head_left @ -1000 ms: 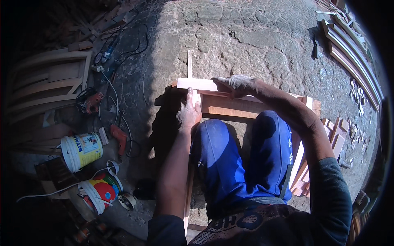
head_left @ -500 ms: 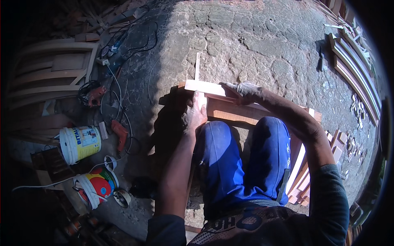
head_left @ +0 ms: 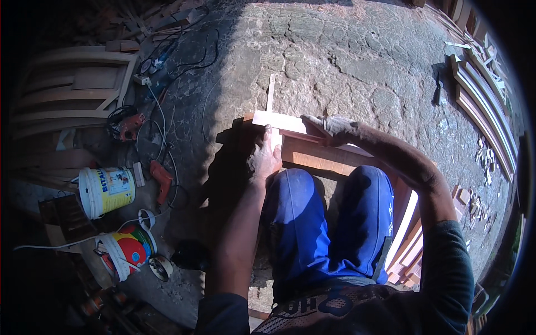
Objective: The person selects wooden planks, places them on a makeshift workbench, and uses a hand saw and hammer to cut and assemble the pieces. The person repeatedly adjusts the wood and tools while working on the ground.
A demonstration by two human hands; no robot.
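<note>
A short pale wooden board lies across the far side of a reddish-brown wooden frame in front of my knees. Beyond the board a thin wooden strip points away from me. My left hand is closed round a pale wooden piece at the board's near edge, thumb pressed up against the board. At the board's right end, my right hand grips with fingers stretched along the wood; its fingertips meet the board's edge. The undersides of both holds are hidden.
At left are a red power drill, another red power tool, cables, a white-and-yellow bucket and a colourful bucket. Curved wooden pieces lie at far right. Wooden lengths lie beside my right leg.
Both hands keep their hold on the wood with hardly any shift. The whole view has turned slightly, so the surroundings sit a little differently.
</note>
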